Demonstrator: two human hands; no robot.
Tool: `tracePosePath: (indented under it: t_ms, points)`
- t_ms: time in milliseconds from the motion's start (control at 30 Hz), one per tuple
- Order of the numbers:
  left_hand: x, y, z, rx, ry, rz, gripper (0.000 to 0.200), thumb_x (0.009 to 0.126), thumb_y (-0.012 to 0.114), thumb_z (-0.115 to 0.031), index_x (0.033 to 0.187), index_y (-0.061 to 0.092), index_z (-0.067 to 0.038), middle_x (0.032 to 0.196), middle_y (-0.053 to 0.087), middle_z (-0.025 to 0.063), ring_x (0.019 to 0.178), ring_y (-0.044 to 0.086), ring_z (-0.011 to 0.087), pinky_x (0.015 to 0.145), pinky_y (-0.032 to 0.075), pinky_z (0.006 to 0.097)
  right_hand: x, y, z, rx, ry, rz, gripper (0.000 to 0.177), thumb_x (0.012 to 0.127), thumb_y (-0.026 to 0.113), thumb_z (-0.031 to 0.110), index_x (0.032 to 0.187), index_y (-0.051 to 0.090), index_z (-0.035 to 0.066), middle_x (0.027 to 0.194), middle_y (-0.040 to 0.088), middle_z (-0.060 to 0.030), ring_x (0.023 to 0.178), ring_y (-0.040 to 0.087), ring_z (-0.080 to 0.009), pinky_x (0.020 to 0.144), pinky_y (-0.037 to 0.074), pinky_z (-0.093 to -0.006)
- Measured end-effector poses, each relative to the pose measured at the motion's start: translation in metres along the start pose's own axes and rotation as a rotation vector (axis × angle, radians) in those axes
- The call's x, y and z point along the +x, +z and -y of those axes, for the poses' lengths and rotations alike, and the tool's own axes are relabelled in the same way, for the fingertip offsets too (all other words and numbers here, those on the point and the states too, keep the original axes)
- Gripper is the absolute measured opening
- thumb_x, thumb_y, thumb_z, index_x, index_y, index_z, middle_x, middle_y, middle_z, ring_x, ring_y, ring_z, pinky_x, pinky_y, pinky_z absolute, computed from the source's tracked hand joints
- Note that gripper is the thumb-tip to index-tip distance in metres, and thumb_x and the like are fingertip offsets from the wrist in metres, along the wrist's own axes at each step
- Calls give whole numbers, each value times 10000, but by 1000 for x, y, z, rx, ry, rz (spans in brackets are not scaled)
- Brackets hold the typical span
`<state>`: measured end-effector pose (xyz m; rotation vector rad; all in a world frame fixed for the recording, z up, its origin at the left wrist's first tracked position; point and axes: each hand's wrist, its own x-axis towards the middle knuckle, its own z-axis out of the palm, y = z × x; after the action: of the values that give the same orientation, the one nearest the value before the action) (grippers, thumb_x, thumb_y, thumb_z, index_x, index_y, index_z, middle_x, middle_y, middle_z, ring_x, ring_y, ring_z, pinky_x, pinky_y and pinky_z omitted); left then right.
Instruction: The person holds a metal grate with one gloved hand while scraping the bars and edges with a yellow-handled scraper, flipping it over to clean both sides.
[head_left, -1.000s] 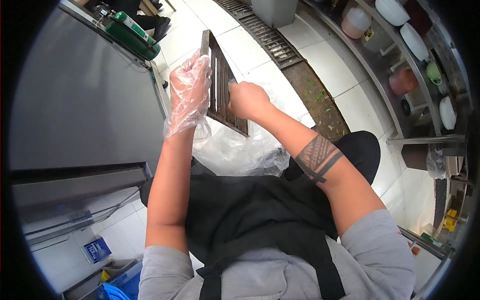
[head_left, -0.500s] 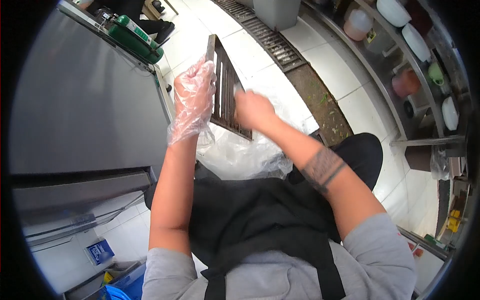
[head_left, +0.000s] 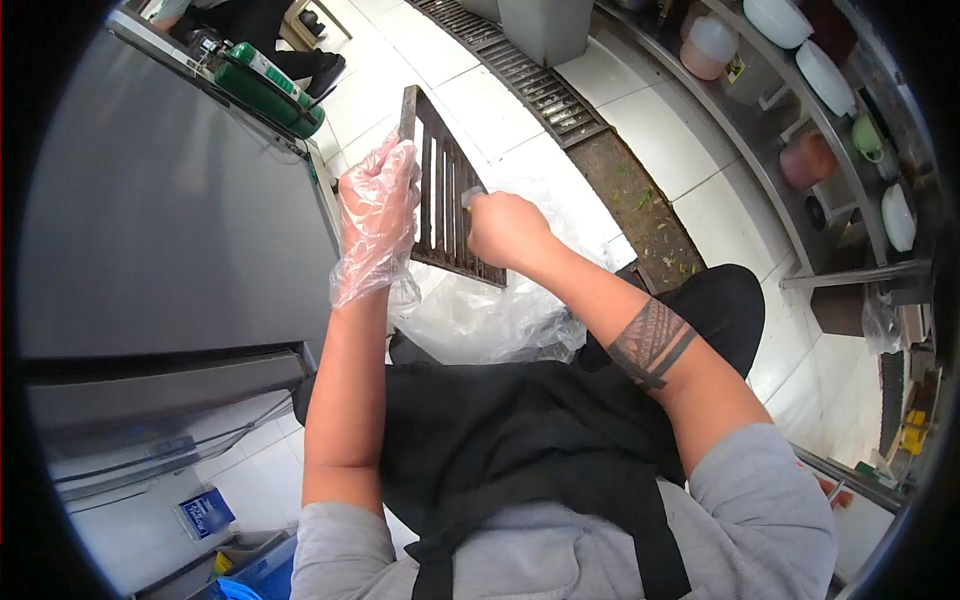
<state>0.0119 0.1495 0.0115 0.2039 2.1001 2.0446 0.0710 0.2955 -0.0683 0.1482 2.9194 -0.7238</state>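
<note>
A dark metal drain grate (head_left: 429,180) stands tilted upright above crumpled clear plastic (head_left: 490,320). My left hand (head_left: 372,215), in a clear plastic glove, is closed round the grate's left edge. My right hand (head_left: 508,230), bare, makes a fist at the slats on the grate's right side. From that fist pokes a small pale, translucent piece (head_left: 471,196), its tip against the slats; most of it is hidden by the fingers, and I cannot tell its kind.
An uncovered, dirty drain channel (head_left: 645,205) runs across the white tiles, continuing under floor grates (head_left: 530,90) towards a grey bin (head_left: 545,30). Metal shelves (head_left: 745,130) with bowls stand right. A grey panel (head_left: 180,210), a green cylinder (head_left: 265,90) and another person's shoe (head_left: 325,75) are left.
The grate and my left hand have shifted slightly left and down, and the grate's face has turned more towards me. My right hand, blurred before, is sharper and still at the slats.
</note>
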Motion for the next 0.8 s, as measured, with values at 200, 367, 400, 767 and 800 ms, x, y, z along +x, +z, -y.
tracePosePath:
  t_ms: [200,367,400,767,800]
  points:
    - [-12,0,-8,-78,-91,46,437,1015,702,-237,1390,620,-28,864,602,-26,662,532,33,525,420,182,21,11,-23,235,103,-188,320,876,607,158,1134,727,12,1020,736,-284,980,725,-421,889,577,-505]
    - [-39,-17,-2,-165,-63,8,352,1031,680,-248,1265,618,7,969,650,56,754,603,73,554,489,225,-40,46,-51,489,174,-284,411,910,626,213,1253,704,0,1097,715,-304,1068,696,-427,946,545,-499]
    - [-40,-21,1,-165,-48,-29,313,1034,673,-240,1223,631,5,956,663,59,682,567,73,543,482,251,-55,52,-47,494,130,-254,406,906,605,183,1247,701,-17,1078,714,-309,1015,704,-434,912,554,-510]
    - [-53,-25,-1,-163,-76,-240,195,983,704,-166,1086,650,-10,804,602,-9,501,395,23,416,338,216,-83,54,11,239,-16,38,281,866,565,93,1032,729,-64,879,705,-303,858,711,-465,817,581,-535]
    - [-57,-22,-5,-160,-92,-238,269,987,699,-159,1185,653,17,812,608,-9,515,407,17,413,332,205,-81,52,15,197,-11,81,246,856,564,82,977,721,-65,873,705,-296,846,713,-460,801,585,-537]
